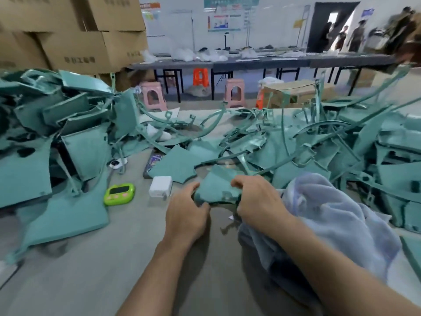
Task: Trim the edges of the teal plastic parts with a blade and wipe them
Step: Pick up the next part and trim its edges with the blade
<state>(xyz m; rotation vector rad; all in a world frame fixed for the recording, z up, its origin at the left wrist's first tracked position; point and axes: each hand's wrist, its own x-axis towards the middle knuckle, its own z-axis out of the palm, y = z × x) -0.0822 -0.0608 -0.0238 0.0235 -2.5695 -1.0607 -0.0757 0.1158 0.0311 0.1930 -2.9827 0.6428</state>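
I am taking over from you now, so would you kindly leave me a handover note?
Left hand grips the teal part at its left edge; right hand grips its right edge, above the table.
The pale cloth lies bunched under the right forearm. No blade shows.
Teal parts lie in a left heap and a right heap; finished or not, I cannot tell.
Left: trim and wipe the held part, then the rest.

Green timer [119, 194], white charger block [160, 189] beside it, stacked cardboard boxes [75, 30], pink stools [153, 95] behind.
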